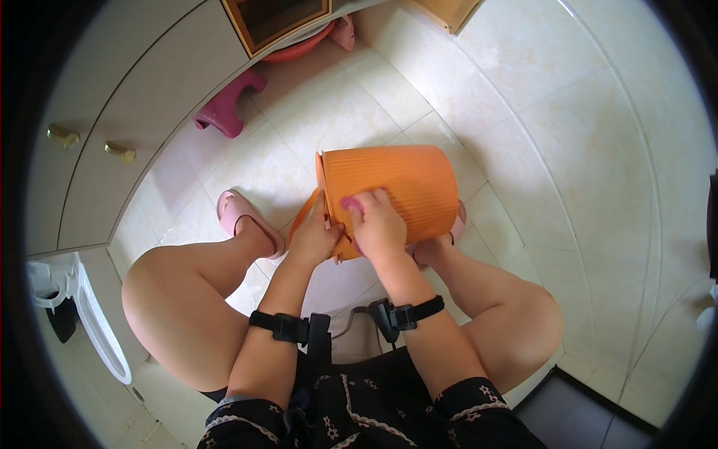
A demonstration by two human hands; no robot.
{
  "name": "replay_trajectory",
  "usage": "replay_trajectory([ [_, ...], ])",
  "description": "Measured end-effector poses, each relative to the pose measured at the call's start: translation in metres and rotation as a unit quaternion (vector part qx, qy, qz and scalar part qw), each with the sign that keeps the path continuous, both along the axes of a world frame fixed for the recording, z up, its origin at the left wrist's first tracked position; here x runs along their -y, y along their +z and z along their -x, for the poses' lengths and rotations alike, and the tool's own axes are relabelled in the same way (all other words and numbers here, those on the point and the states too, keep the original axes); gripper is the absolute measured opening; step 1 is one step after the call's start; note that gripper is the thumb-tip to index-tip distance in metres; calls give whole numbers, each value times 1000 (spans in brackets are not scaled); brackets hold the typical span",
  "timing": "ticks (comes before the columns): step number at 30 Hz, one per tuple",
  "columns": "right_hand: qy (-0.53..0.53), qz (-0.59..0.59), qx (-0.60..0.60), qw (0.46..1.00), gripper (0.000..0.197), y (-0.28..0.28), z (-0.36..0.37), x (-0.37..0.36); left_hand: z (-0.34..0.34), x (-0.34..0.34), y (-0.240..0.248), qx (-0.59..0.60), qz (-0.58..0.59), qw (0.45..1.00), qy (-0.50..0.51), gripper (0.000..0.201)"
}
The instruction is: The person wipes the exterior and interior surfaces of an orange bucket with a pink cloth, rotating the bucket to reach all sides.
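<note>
An orange ribbed bucket point(419, 183) is tipped on its side between my legs, its rim facing left. My left hand point(314, 238) holds the bucket at its rim, fingers on the edge near the orange handle point(302, 212). Against the ribbed side, my right hand point(380, 224) presses a bunched pink cloth point(349, 203). Most of that cloth is hidden under my fingers, so its full shape does not show. The inside of the bucket is out of sight.
Pale tiles cover the floor point(314, 112). My feet wear pink slippers point(243, 213) on both sides of the bucket. A magenta stool point(223, 112) stands by the cabinet point(161, 105) at far left. A red basin point(303, 49) sits beyond it. A tiled wall rises at right.
</note>
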State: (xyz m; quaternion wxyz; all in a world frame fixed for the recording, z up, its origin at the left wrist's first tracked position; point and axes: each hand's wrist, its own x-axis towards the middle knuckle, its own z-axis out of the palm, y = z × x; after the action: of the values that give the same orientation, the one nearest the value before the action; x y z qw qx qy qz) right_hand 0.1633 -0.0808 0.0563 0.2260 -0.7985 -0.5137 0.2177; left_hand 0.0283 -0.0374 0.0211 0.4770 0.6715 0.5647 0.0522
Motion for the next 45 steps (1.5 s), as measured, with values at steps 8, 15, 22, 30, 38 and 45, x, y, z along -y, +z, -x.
replay_trajectory([
  [8, -32, 43, -9, 999, 13, 4, -1, -3, 14, 4, -17, 21, 59, 998, 11, 92],
  [15, -44, -13, -14, 999, 11, -7, 12, 11, 8, 7, -15, 107, 101, 988, 53, 82],
  [22, -25, 28, -18, 999, 11, 0, 10, 6, 13, 8, -30, 83, 88, 992, 37, 89],
  [30, 7, 46, -8, 999, 12, -4, 26, 10, 7, 8, -17, 151, 115, 979, 77, 86],
  [38, -121, 10, -22, 992, 16, -13, -35, 18, 21, 3, -36, 244, 152, 954, 84, 87],
  [45, -348, 2, -53, 936, 16, -31, -133, 43, -1, 9, 11, 207, 207, 948, 127, 86],
])
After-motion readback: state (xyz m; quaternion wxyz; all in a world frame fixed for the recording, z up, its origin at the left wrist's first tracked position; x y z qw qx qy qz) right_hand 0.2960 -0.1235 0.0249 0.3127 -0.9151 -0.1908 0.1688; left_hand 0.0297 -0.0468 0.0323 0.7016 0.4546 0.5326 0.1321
